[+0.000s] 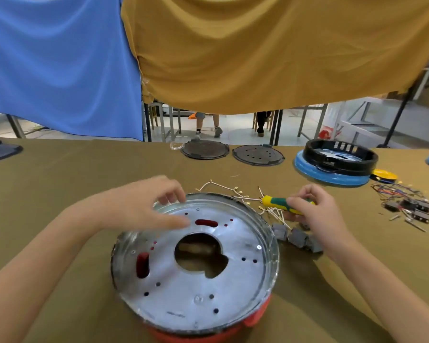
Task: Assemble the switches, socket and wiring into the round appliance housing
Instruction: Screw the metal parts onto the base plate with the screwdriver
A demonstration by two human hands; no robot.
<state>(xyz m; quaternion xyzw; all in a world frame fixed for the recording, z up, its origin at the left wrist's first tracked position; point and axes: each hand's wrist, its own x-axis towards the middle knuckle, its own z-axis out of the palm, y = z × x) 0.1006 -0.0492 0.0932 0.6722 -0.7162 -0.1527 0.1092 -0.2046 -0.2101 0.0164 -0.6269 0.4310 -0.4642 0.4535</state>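
Head view: right hand (315, 214) pinches screwdriver (282, 203), handle lying crosswise, tip hidden. Left hand (146, 206), fingers loosely curled, rests on far rim of round housing (196, 280). Wires (233, 191) and grey switches (297, 237) nearer right hand.

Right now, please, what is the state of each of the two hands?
Left hand: fingers loosely curled, resting on the far rim of the round housing, gripping nothing.
Right hand: closed around the yellow-green screwdriver.
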